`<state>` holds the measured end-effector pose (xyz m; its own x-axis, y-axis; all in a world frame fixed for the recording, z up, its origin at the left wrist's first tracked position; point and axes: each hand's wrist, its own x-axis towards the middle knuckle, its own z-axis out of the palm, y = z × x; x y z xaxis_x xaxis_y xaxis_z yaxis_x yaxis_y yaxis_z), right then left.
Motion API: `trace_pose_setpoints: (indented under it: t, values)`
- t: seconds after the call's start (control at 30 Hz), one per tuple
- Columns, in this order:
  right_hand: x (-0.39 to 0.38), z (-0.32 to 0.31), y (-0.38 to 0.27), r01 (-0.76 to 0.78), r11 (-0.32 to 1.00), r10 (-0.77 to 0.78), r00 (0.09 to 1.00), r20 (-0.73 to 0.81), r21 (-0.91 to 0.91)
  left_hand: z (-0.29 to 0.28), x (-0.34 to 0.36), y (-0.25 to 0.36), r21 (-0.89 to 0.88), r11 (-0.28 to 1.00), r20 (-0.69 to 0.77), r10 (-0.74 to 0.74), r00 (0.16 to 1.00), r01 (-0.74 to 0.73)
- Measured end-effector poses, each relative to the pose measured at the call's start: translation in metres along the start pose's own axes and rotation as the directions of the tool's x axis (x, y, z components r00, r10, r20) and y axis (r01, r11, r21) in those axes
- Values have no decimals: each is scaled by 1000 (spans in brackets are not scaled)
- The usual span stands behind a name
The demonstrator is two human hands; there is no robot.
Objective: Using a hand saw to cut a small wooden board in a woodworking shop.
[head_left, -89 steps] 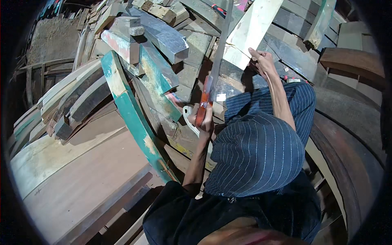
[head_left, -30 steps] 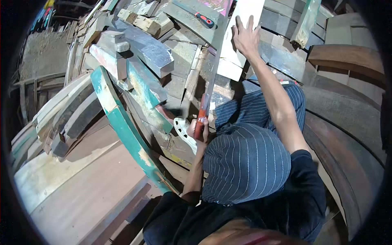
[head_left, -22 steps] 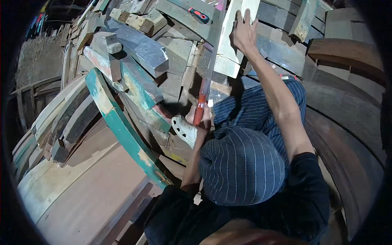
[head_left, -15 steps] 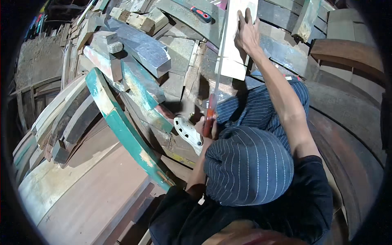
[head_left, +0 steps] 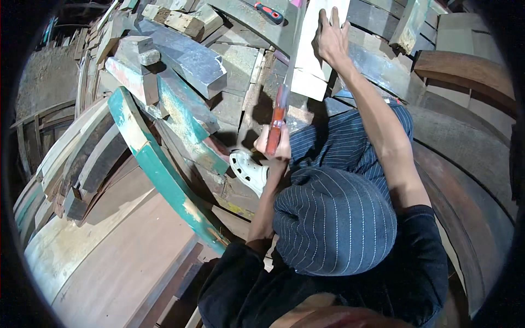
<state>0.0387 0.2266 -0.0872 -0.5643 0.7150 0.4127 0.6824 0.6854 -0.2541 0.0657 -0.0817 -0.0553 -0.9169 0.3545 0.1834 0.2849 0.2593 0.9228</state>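
My left hand (head_left: 273, 143) is wrapped around the red handle of a handsaw (head_left: 276, 117). The saw's thin blade points away from me and lies along the left edge of a pale, white-looking board (head_left: 310, 76). My right hand (head_left: 332, 42) presses down on this board with its fingers stretched out. Just below the board is my leg in dark striped trousers (head_left: 322, 142), and a knee in the same cloth fills the middle. A white clog (head_left: 249, 172) is on my foot beside the left hand. The blade's teeth are too blurred to make out.
A long, curved timber with green paint (head_left: 164, 169) slants across the left. Behind it are piled painted wood blocks (head_left: 186, 60). A tool with a red and black handle (head_left: 269, 13) lies at the far side. A brown curved timber (head_left: 465, 76) is at the right.
My left hand has pushed the saw forward, away from me, along the board's edge. The right hand stays on the board. The whole view has shifted slightly.
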Motion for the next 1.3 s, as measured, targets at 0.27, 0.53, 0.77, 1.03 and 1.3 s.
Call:
trace_pose_setpoints:
  t: [0.27, 0.53, 0.77, 1.03, 1.3]
  values:
    - [-7, -17, 0, -77, 981, 47, 985, 168, 177, -37, -59, -12, 91, 987, 192, -151, 970, 136]
    - [-2, -32, -10, -89, 978, 63, 988, 140, 190, -41, -61, 13, 117, 957, 214, -287, 934, 267]
    - [-4, -24, -8, -59, 973, 26, 988, 150, 222, -31, -28, 32, 59, 996, 137, 53, 989, -61]
    - [0, -6, 2, 84, 993, -87, 995, 47, 80, -24, -15, 32, 59, 993, 103, 95, 990, -102]
    - [1, -6, 2, 39, 985, -36, 999, -16, 171, -31, -29, 14, 71, 984, 155, 151, 976, -163]
